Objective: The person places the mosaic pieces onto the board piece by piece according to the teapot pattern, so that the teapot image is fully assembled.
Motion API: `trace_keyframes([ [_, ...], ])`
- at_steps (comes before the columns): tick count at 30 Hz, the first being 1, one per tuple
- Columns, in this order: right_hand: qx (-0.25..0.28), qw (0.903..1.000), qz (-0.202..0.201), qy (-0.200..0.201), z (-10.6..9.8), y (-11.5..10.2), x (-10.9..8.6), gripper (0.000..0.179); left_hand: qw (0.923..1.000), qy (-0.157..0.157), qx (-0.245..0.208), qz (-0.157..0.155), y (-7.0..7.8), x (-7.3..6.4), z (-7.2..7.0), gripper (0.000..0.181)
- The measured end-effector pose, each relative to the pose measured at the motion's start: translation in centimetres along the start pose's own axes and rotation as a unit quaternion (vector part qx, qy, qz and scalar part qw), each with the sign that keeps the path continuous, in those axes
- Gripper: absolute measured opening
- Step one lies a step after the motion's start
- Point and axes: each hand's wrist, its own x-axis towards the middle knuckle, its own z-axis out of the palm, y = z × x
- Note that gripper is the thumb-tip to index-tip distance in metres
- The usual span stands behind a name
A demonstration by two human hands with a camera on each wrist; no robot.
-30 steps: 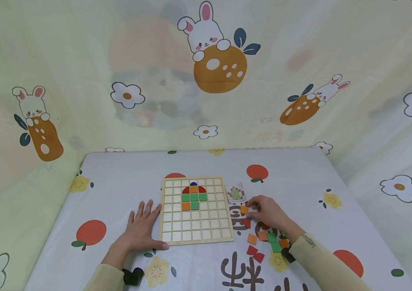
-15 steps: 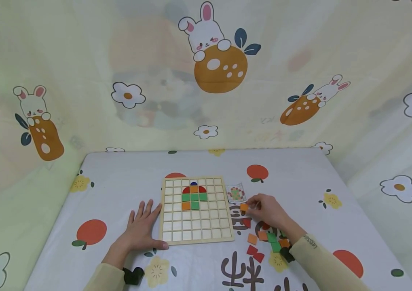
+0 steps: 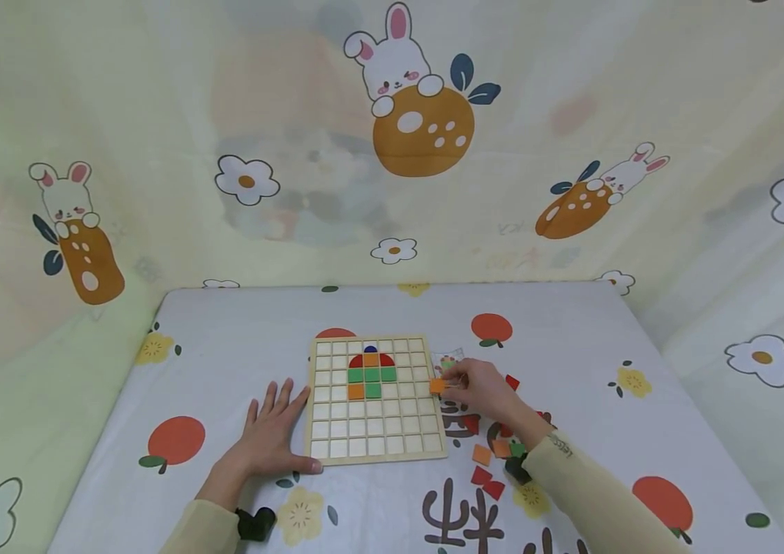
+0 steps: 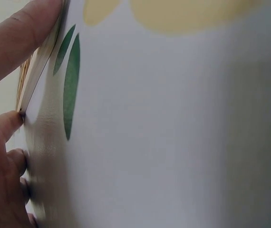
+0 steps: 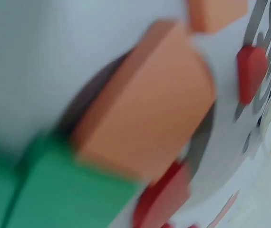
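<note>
My right hand [image 3: 485, 387] pinches an orange square tile [image 3: 437, 386] at the right edge of a wooden grid board [image 3: 375, 463]. My left hand [image 3: 267, 438] lies with its fingers spread along the board's left side, thumb at the near left corner. In the left wrist view, the thumb [image 4: 16, 40] and a fingertip touch the board's edge [image 4: 40, 71]. On the board sit a blue piece [image 3: 371, 350], red rounded pieces [image 3: 387, 360], green squares [image 3: 372, 375] and orange squares [image 3: 356, 392]. A small pattern card [image 3: 452, 357] lies beside the board, partly hidden by the right hand.
Loose orange tiles [image 3: 482, 455], red pieces [image 3: 494, 490] and green tiles [image 3: 517, 448] lie right of the board, some hidden by the right sleeve [image 3: 592, 485]. The right wrist view shows an orange tile [image 5: 150, 104] and a green tile [image 5: 73, 190] close up. A printed cloth covers the table.
My right hand has moved left and slightly away from me with the orange tile, from beside the card to the board's right edge. The left hand stays in place.
</note>
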Motion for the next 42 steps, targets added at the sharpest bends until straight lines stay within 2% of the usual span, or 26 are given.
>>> trace_keyframes([
  [6,0.010,0.9996,0.014,-0.020,1.5,-1.8,1.0,0.025,1.0000,0.000,-0.004,-0.001,0.1,0.0,0.0,0.128],
  [12,-0.001,0.9996,-0.010,-0.026,2.7,-2.9,2.0,0.024,1.0000,0.000,-0.004,-0.003,0.1,0.0,0.0,0.127],
  [21,-0.024,0.9990,-0.019,-0.034,4.1,-4.1,2.7,0.023,1.0000,0.001,-0.006,-0.001,0.2,-0.1,-0.1,0.127],
  [27,-0.035,0.9977,-0.039,-0.044,4.3,-4.6,2.8,0.026,1.0000,0.002,-0.008,0.002,0.1,-0.1,-0.1,0.127],
  [35,-0.051,0.9961,-0.062,-0.037,4.6,-4.8,3.1,0.021,0.9999,0.006,-0.007,0.009,-0.2,-0.1,0.1,0.128],
  [42,-0.053,0.9959,-0.061,-0.042,4.7,-5.2,3.1,0.020,1.0000,0.003,-0.005,0.006,-0.2,0.0,0.1,0.128],
])
